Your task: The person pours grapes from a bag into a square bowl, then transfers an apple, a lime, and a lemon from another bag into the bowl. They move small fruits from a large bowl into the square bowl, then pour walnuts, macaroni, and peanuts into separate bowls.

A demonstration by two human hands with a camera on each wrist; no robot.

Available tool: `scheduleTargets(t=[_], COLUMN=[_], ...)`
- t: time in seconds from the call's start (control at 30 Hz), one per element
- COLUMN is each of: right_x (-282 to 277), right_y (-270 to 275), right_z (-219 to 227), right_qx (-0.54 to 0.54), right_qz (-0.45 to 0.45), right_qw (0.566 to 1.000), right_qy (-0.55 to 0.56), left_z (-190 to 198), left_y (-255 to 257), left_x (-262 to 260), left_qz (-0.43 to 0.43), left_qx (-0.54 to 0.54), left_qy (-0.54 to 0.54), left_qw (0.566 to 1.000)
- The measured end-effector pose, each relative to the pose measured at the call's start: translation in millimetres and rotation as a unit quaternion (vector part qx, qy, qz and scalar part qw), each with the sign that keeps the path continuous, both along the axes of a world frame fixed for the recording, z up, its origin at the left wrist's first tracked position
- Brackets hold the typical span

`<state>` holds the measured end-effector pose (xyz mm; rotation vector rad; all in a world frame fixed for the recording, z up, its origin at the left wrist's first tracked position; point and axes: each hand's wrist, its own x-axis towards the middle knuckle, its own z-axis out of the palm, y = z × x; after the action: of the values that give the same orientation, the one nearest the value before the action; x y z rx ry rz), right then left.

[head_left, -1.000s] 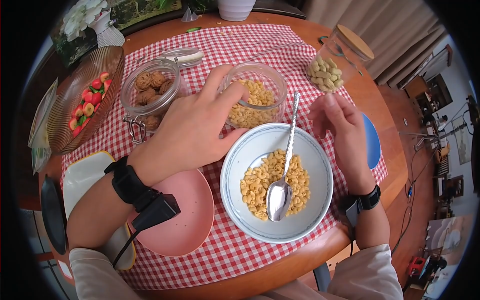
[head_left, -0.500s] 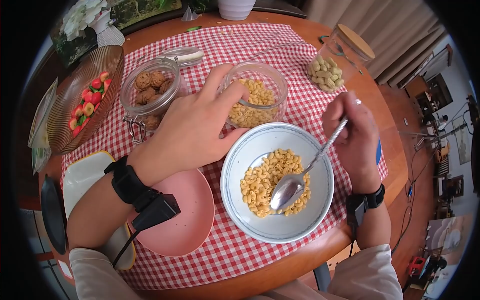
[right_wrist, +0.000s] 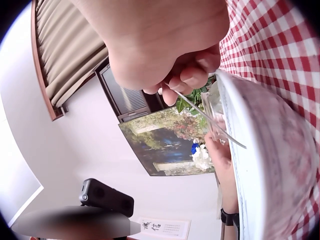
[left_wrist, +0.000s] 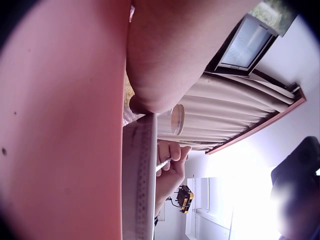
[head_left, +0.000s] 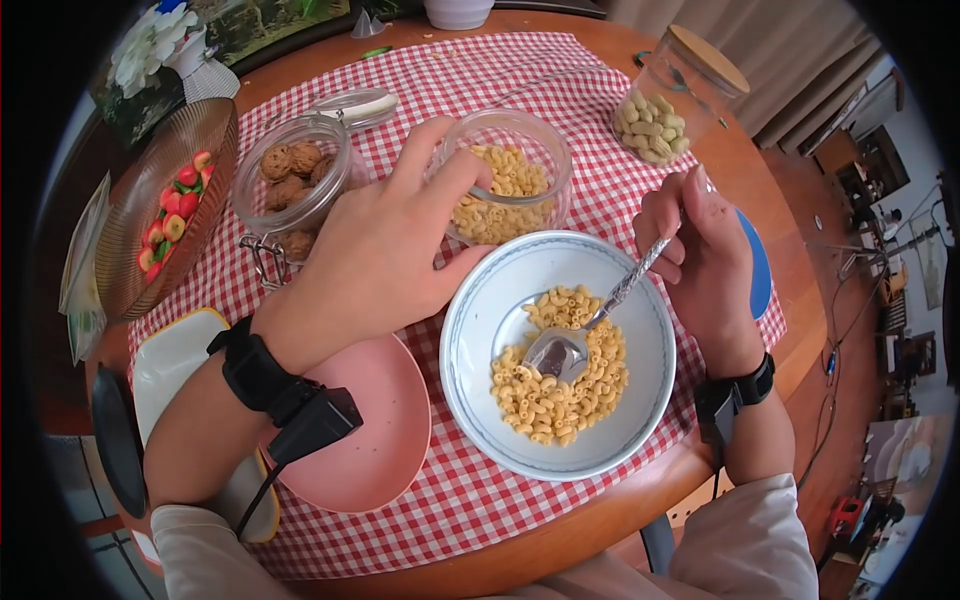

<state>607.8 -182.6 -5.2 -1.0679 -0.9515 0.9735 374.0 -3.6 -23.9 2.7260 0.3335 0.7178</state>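
Note:
A white bowl [head_left: 465, 400] with a blue-patterned rim holds dry elbow macaroni [head_left: 540, 410]. My right hand [head_left: 700, 255] grips the patterned handle of a metal spoon [head_left: 625, 285] over the bowl's right side, and the spoon's head sits among the macaroni. Behind the bowl stands a glass jar [head_left: 550, 135] with more macaroni. My left hand [head_left: 375, 235] holds that jar at its left side, a finger bent over the rim and the thumb reaching to the bowl's edge. In the right wrist view, the spoon handle slants from my fingers [right_wrist: 192, 77] over the bowl's rim.
An open clip-top jar of walnuts [head_left: 290, 180] is left of my left hand. A pink plate [head_left: 370, 430] and a white dish [head_left: 180, 345] lie under my left forearm. A ribbed bowl of red fruit [head_left: 130, 245], a cork-lidded peanut jar [head_left: 650, 125] and a blue plate [head_left: 757, 265] stand around.
My right hand has closed on the spoon handle and drawn it to the right. The spoon's head has since moved away from me into the macaroni. My left hand stays at the jar.

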Motion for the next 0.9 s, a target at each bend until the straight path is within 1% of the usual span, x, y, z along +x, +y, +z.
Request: scheduleTargets(t=[0.07, 0.1, 0.17, 0.23, 0.3, 0.33, 0.37, 0.5, 0.53, 0.57, 0.6, 0.67, 0.7, 0.77, 0.8, 0.87, 0.9], right_x=[-0.1, 2.7, 9.2, 13.7, 16.0, 16.6, 17.4, 17.9, 17.1, 16.3, 15.7, 16.9, 20.5, 29.7, 29.9, 29.5, 36.1], right_y=[0.3, 1.3, 2.6, 4.2, 2.9, 2.3, 2.4, 4.0, 5.1, 5.6, 5.8, 6.4, 5.7, 4.1, 3.8, 3.4, 3.0], right_z=[0.2, 0.0, -0.2, 0.8, 2.5, 4.1, 6.0, 7.0, 6.1, 5.3, 4.6, 4.3, 2.5, -2.6, -2.0, -1.1, -7.0], right_qx=[-0.032, -0.032, -0.016, -0.002, 0.011, 0.016, 0.023, 0.025, 0.007, -0.011, -0.010, -0.034, -0.030, -0.021, -0.019, 0.009, 0.024], right_qz=[-0.046, -0.049, -0.105, -0.116, -0.127, -0.113, -0.097, -0.097, -0.107, -0.119, -0.118, -0.115, -0.114, -0.087, -0.087, -0.103, -0.087], right_qw=[0.998, 0.998, 0.993, 0.993, 0.992, 0.993, 0.995, 0.995, 0.994, 0.992, 0.992, 0.987, 0.987, 0.975, 0.975, 0.956, 0.956], right_qy=[0.001, 0.003, 0.046, 0.030, 0.014, 0.011, 0.008, 0.026, 0.036, 0.048, 0.050, 0.110, 0.110, 0.202, 0.203, 0.274, 0.279], left_z=[-0.6, -0.8, 1.4, 8.2, 4.9, 3.4, 3.3, 4.4, 4.4, 7.2, 8.0, 10.1, 8.8, 4.2, 4.2, 4.0, 5.5], left_y=[-0.8, -0.1, -1.8, -5.4, -2.8, -1.6, -1.7, -1.2, -1.7, -2.6, -3.4, -3.6, -2.6, -0.1, 0.4, 0.2, -0.6], left_x=[0.5, 1.0, 0.8, 0.0, 0.5, 1.1, 1.9, -0.1, -0.2, -0.3, -0.2, 0.0, 0.0, 0.5, 0.5, 0.7, 0.5], left_qz=[-0.001, 0.002, 0.003, 0.031, 0.019, 0.010, 0.009, 0.019, 0.024, 0.024, 0.024, 0.026, 0.026, 0.002, 0.002, -0.002, -0.001], left_qx=[0.013, 0.008, 0.001, -0.063, -0.053, -0.041, -0.040, -0.043, -0.046, -0.072, -0.071, -0.083, -0.080, -0.035, -0.033, -0.034, -0.034], left_qy=[-0.005, -0.006, -0.005, 0.044, 0.029, 0.014, 0.013, 0.024, 0.033, 0.045, 0.047, 0.053, 0.054, 0.013, 0.014, 0.009, 0.011], left_qw=[1.000, 1.000, 1.000, 0.997, 0.998, 0.999, 0.999, 0.999, 0.998, 0.996, 0.996, 0.995, 0.995, 0.999, 0.999, 0.999, 0.999])
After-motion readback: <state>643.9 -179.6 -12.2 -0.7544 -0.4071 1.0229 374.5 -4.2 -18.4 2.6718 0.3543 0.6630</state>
